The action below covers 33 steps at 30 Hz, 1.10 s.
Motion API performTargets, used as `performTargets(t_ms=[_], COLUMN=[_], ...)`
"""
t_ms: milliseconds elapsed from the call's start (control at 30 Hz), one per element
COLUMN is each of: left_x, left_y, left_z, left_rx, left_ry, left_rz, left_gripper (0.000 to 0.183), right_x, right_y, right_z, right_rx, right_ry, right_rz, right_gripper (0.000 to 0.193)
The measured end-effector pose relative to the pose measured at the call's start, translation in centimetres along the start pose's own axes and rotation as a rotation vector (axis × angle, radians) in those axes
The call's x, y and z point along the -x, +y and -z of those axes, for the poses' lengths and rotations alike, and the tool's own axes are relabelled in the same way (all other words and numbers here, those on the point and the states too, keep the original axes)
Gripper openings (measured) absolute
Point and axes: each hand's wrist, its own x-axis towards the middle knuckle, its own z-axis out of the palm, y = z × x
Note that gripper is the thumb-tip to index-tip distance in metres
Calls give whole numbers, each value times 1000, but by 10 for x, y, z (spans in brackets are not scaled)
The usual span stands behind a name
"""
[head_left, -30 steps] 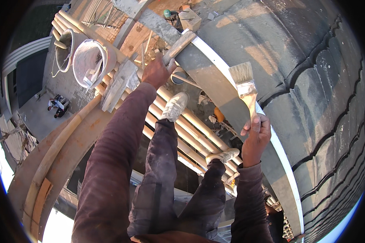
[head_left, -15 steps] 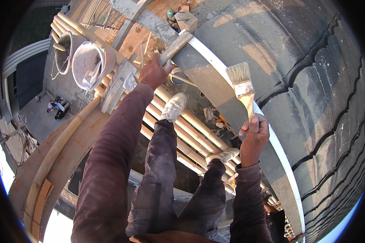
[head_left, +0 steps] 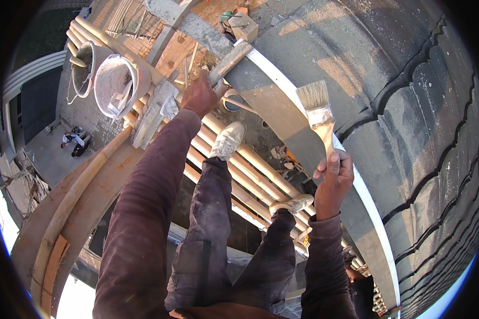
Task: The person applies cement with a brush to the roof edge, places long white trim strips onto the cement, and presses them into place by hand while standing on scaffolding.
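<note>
My left hand (head_left: pixel 199 95), at the upper middle, is closed round a wooden float (head_left: pixel 231 63), seen nearly edge-on beside the top end of a white edging strip (head_left: pixel 274 74). Its grip is partly hidden by my fingers. On the right, my right hand (head_left: pixel 335 178) pinches the handle of a flat paintbrush (head_left: pixel 319 114). The pale bristles point up and stand over the strip and the dark roof, though whether they touch cannot be told. A grey metal trowel blade (head_left: pixel 169 107) lies on boards near my left wrist.
My shoes (head_left: pixel 229 141) stand on bamboo poles (head_left: pixel 250 159) high above the ground. A whitish bucket (head_left: pixel 121 85) and a darker bucket (head_left: pixel 83 72) are at the left. Dark roof tiles (head_left: pixel 415 138) spread along the right. People (head_left: pixel 74 141) are far below.
Almost nothing differs. The float in my left hand has shifted very slightly; the paintbrush in my right hand stays in place.
</note>
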Motion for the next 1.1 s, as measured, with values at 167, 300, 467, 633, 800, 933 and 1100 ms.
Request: performTargets(t_ms=[167, 300, 467, 633, 800, 933, 1100], left_x=[3, 5, 22, 92, 184, 266, 377], left_y=[4, 7, 8, 27, 139, 279, 447], left_z=[0, 0, 16, 66, 113, 133, 114], left_rx=[-37, -29, -40, 9, 495, 545, 489], left_ry=[52, 67, 15, -50, -248, -438, -599], left_rz=[-2, 11, 40, -21, -171, -552, -1138], left_gripper=[47, 46, 49, 42, 23, 31, 34], right_x=[1, 7, 26, 93, 222, 331, 443], right_y=[-1, -6, -18, -33, -39, -21, 1], right_z=[0, 0, 9, 48, 119, 179, 229], right_rx=[11, 52, 37, -14, 205, 483, 206], right_ry=[-1, -4, 37, 48, 57, 200, 569], right_rz=[-19, -26, -59, -142, -303, -104, -566], right_gripper=[25, 28, 27, 26, 27, 33, 29])
